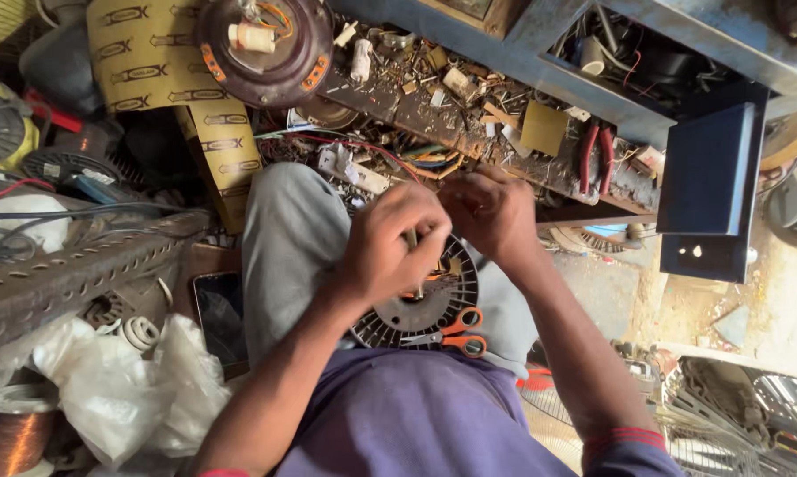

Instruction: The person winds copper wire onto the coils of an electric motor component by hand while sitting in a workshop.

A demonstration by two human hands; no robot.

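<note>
A round grey slotted fan motor part [416, 309] rests on my lap between my knees. My left hand [389, 243] is closed around a thin tool whose tip points down onto the part's centre. My right hand [491, 212] hovers just beside it, fingers curled together, pinching something too small to make out. Orange-handled scissors [456, 334] lie on the near rim of the motor part, close to my purple shirt.
A cluttered bench [469, 115] with wires, scraps and red-handled pliers [597, 155] runs ahead. A brown fan motor housing [266, 44] sits on cardboard. A dark phone [220, 314], white plastic bags [124, 389] and a copper wire spool [14, 437] lie left. A blue metal box [712, 185] stands right.
</note>
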